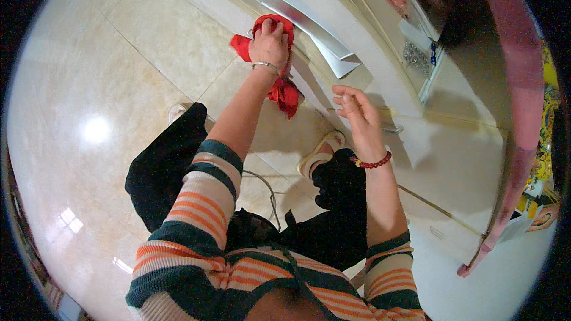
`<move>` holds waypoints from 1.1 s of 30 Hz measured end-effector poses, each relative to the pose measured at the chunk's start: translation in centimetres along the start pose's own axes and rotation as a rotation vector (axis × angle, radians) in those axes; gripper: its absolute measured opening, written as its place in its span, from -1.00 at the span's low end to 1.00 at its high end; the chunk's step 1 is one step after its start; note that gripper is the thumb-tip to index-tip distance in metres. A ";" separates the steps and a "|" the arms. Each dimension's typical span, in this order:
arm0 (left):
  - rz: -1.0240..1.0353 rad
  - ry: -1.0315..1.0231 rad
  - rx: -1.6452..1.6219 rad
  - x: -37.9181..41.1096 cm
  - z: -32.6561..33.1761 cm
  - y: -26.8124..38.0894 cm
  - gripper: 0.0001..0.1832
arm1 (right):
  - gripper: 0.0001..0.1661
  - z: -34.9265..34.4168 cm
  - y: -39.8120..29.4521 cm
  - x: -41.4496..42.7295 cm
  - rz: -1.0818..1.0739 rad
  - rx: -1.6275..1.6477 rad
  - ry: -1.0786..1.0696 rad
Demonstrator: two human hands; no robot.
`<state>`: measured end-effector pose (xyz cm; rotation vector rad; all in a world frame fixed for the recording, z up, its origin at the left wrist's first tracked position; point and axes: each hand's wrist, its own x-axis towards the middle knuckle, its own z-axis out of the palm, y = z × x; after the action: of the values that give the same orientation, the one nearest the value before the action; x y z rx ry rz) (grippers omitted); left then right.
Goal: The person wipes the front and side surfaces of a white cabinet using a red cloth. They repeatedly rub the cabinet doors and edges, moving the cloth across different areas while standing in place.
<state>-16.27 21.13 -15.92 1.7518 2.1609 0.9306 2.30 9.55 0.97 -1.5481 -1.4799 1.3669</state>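
Observation:
My left hand (269, 47), with a bracelet at its wrist, presses on a crumpled red cloth (284, 93) at the edge of an open drawer or low shelf. Part of the cloth bunches around my fingers, and its lower end hangs over the tiled floor. A long white tray-like piece (308, 24) lies just beyond, inside the drawer or shelf. My right hand (352, 102), wearing a red bead bracelet, is raised to the right with its fingers slightly curled and nothing in it, near the white cabinet front.
Above the white piece, a curved cabinet ledge (379, 40) holds plastic-wrapped things. A pink strip (513, 53) runs down the right side, with yellow patterned items (551, 120) behind it. A metal handle (392, 129) juts out beside my right hand. A cable (271, 191) lies on the floor tiles (147, 58) between my legs.

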 end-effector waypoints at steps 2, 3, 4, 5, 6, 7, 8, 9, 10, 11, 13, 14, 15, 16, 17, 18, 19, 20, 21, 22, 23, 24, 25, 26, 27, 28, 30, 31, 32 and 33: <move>0.010 -0.041 -0.045 -1.1 0.3 1.0 -0.67 | -0.67 0.3 -0.1 -0.4 -0.021 0.014 0.006; 0.065 -0.067 -0.080 -1.9 1.1 1.5 -0.68 | -0.66 0.3 -0.2 -0.5 -0.033 0.019 0.009; 0.110 -0.115 -0.126 -2.8 1.5 2.3 -0.68 | -0.66 0.1 -0.2 -0.5 -0.041 0.012 0.013; 0.157 -0.163 -0.172 -3.8 1.8 3.2 -0.68 | -0.65 -0.1 0.1 -0.3 -0.049 0.005 0.019; 0.191 -0.169 -0.178 -5.1 2.1 4.0 -0.67 | -0.65 -0.2 0.2 -0.4 -0.053 -0.003 0.027; 0.226 -0.176 -0.186 -6.1 2.4 4.8 -0.67 | -0.64 -0.4 0.1 -0.6 -0.053 0.005 0.047; 0.227 -0.204 -0.211 -6.8 2.6 5.1 -0.66 | -0.64 -0.6 -0.1 -0.7 -0.053 0.013 0.069; 0.214 -0.218 -0.244 -7.0 2.6 5.5 -0.66 | -0.63 -1.0 -0.3 -0.8 -0.057 0.014 0.087; 0.201 -0.233 -0.278 -7.2 2.6 5.8 -0.66 | -0.62 -1.4 0.2 -1.0 -0.092 0.097 0.158; 0.189 -0.248 -0.311 -7.4 2.5 6.1 -0.66 | -0.62 -1.8 0.8 -1.3 -0.098 0.131 0.260; 0.227 -0.229 -0.352 -8.3 3.1 6.7 -0.68 | -0.62 -2.6 1.5 -2.0 -0.115 0.192 0.467; 0.228 -0.249 -0.355 -9.0 3.4 7.1 -0.69 | -0.62 -2.9 1.9 -2.8 -0.071 0.238 0.511; 0.227 -0.270 -0.356 -9.8 4.0 7.3 -0.69 | -0.62 -2.9 2.5 -3.5 -0.020 0.279 0.528; 0.265 -0.297 -0.355 -10.5 4.7 7.6 -0.68 | -0.61 -2.8 3.1 -4.2 0.031 0.320 0.544; 0.302 -0.324 -0.355 -11.2 5.4 8.0 -0.67 | -0.61 -2.8 3.5 -4.8 0.081 0.360 0.560; 0.338 -0.350 -0.347 -11.8 5.7 8.4 -0.66 | -0.60 -2.9 3.3 -5.2 0.079 0.362 0.541; 0.387 -0.340 -0.337 -12.5 6.1 8.9 -0.65 | -0.60 -3.0 3.3 -5.5 0.061 0.356 0.548; 0.435 -0.329 -0.327 -13.4 6.5 9.5 -0.63 | -0.60 -3.1 3.2 -5.7 0.044 0.350 0.554; 0.484 -0.319 -0.314 -13.9 6.4 10.1 -0.61 | -0.60 -3.2 3.2 -5.8 0.026 0.347 0.559; 0.482 -0.356 -0.283 -13.9 6.5 10.6 -0.62 | -0.60 -3.3 3.0 -5.8 0.016 0.362 0.548; 0.497 -0.345 -0.250 -13.6 6.6 10.9 -0.63 | -0.60 -3.4 2.8 -5.6 0.007 0.376 0.536; 0.515 -0.341 -0.217 -13.3 6.5 11.2 -0.64 | -0.60 -3.4 2.6 -5.5 0.001 0.394 0.529; 0.533 -0.336 -0.183 -13.1 6.2 11.4 -0.65 | -0.60 -3.4 2.6 -5.6 -0.008 0.369 0.517; 0.534 -0.347 -0.144 -13.3 5.9 11.4 -0.66 | -0.60 -3.4 2.6 -5.7 -0.018 0.344 0.504; 0.555 -0.357 -0.160 -13.1 6.1 11.1 -0.66 | -0.60 -3.5 2.4 -5.8 -0.031 0.317 0.494; 0.576 -0.366 -0.174 -12.6 6.3 10.7 -0.66 | -0.61 -3.6 2.4 -5.8 -0.028 0.312 0.491; 0.609 -0.344 -0.187 -12.4 5.9 9.3 -0.68 | -0.61 -4.0 2.7 -5.7 -0.022 0.304 0.479; 0.565 -0.325 -0.249 -12.7 5.8 8.4 -0.70 | -0.61 -4.2 3.0 -5.9 0.007 0.329 0.487; 0.521 -0.306 -0.311 -13.2 5.8 7.4 -0.71 | -0.61 -4.4 3.7 -6.2 0.036 0.354 0.494; 0.476 -0.286 -0.366 -13.8 6.1 6.7 -0.73 | -0.61 -4.5 4.1 -6.2 0.064 0.385 0.498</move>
<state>-3.92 10.94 -19.85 2.0818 1.3240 1.0179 8.82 3.80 0.26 -1.5412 -0.8197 1.1081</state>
